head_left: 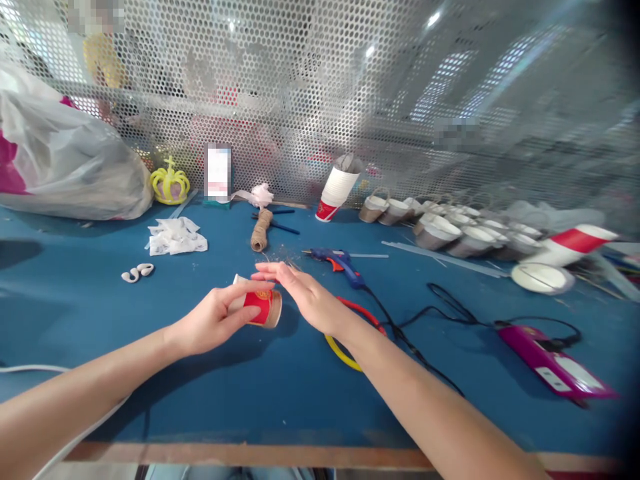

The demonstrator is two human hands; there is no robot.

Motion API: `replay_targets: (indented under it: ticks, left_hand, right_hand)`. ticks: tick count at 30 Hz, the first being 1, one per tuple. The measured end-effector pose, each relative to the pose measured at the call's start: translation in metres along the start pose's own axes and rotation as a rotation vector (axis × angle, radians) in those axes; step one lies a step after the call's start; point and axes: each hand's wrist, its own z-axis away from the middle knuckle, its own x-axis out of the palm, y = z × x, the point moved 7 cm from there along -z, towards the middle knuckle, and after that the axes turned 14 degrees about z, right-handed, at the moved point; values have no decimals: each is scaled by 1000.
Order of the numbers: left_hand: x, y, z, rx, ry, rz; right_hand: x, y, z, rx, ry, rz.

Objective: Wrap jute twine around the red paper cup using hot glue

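My left hand [213,319] is closed around a red and white paper cup [256,308] that lies on its side above the blue table. A brown band, which looks like wound twine, rings the cup's right end. My right hand [300,293] is just right of and above the cup, its fingers stretched out flat over it. Whether those fingertips touch the cup or a strand I cannot tell. Beyond the hands lies a bundle of twine [261,231], with a loose strand running toward my right hand. A blue glue gun [340,262] rests to the right of it.
Wrapped cups [437,232] crowd the back right, near a tilted cup stack [339,187]. A purple power strip [555,360] and black cables lie at right. At left are white scraps [176,236], earbuds [137,272] and a plastic bag [70,153]. A perforated metal panel [295,87] stands behind.
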Motion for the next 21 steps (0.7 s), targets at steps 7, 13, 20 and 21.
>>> replay_targets:
  ticks: [7, 13, 20, 21]
  left_hand:
    - [6, 1, 3, 6, -75, -232]
    - [3, 2, 2, -41, -59, -266]
    - [2, 3, 0, -89, -71, -69]
    - [3, 5, -1, -78, -82, -71]
  right_hand:
    - [11, -2, -11, 9, -66, -217]
    - [-54, 28, -2, 140, 261, 84]
    - [-9, 36, -6, 192, -78, 38]
    - [1, 33, -9, 174, -119, 11]
